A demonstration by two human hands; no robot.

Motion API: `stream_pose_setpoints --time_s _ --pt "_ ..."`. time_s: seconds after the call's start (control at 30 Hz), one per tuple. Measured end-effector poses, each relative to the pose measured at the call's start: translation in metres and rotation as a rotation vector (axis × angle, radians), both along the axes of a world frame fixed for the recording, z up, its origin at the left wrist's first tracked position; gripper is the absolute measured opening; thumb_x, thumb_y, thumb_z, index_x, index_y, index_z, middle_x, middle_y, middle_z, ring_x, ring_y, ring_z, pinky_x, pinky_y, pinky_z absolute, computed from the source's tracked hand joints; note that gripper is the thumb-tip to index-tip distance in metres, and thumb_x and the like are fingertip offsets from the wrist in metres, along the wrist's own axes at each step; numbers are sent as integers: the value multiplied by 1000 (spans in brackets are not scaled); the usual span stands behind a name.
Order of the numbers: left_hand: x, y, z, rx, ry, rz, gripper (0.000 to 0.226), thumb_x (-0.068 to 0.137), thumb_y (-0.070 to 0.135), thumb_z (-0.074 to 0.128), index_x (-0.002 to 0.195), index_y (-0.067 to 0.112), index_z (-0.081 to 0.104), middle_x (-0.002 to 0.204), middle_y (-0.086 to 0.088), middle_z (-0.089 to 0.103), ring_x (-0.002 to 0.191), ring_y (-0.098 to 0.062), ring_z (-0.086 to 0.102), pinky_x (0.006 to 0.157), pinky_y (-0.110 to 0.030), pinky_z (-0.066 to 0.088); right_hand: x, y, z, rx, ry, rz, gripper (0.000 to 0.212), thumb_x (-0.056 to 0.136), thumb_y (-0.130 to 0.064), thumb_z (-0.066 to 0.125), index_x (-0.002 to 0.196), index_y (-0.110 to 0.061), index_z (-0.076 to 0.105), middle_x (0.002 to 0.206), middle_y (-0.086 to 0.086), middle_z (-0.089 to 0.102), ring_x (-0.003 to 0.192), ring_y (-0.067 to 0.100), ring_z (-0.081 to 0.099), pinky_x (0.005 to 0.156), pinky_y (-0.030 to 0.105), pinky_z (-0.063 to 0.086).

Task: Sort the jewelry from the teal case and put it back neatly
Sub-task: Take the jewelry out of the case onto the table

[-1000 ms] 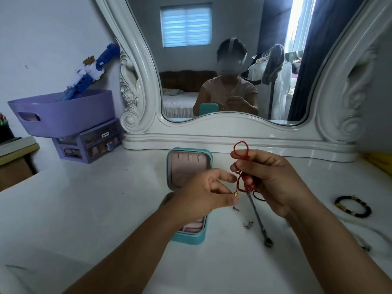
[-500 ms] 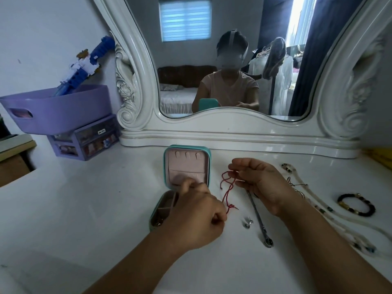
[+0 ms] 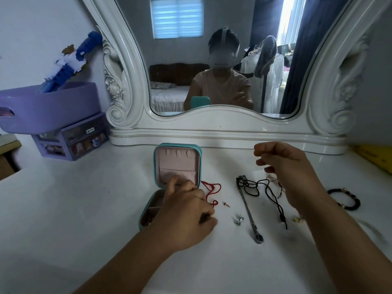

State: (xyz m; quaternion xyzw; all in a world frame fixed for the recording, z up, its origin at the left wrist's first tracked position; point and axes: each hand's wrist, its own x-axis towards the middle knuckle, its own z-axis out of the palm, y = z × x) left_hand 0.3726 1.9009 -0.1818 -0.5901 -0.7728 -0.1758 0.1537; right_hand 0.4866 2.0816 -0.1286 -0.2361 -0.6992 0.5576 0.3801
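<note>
The teal case [image 3: 177, 166] is lying open, pink lid upright; red cord [image 3: 210, 190], silver chain [image 3: 248, 211], and black cords [image 3: 257, 188] are lying beside it.

White-framed mirror [image 3: 212, 128] set behind tabletop [image 3: 84, 209]; purple basin [image 3: 53, 107] stacked on small drawer unit [image 3: 72, 141], possibly holding trinkets.

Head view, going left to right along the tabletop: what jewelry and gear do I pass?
Purple drawers → teal case → red cord → silver chain → black cord → black bead bracelet.
</note>
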Motion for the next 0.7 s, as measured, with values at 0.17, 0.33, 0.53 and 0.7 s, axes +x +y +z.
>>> stream_pose_setpoints --time_s 0.17,0.33,0.53,0.7 --pt "-3 -5 -6 117 -68 1 35 72 56 47 88 35 69 83 20 62 91 -5 51 101 -37 20 35 14 -2 96 -52 -46 19 86 -4 55 85 -17 68 89 2 70 73 16 61 69 25 45" --pt "-5 -11 -12 148 -15 -3 22 74 50 51 75 34 65 79 21 60 86 0 47 91 -28 25 66 30 -10 119 -70 -211 22 86 -6 55 82 -24 67 87 3 68 74 20 56 64 27 41" --pt "-16 -10 -11 134 -7 19 14 70 41 49 68 33 60 76 20 59 80 -4 53 89 -28 26 62 20 -20 54 -16 -213 20 86 -3 54 80 -17 67 79 4 65 70 13 55 64 23 42" --pt "-29 -11 -8 144 -22 58 17 66 34 46 66 30 63 76 18 62 78 -4 54 86 -27 27 52 15 -29 35 3 -176 22 84 -4 58 74 -22 67 71 -10 68 64 -2 59 68 19 42"
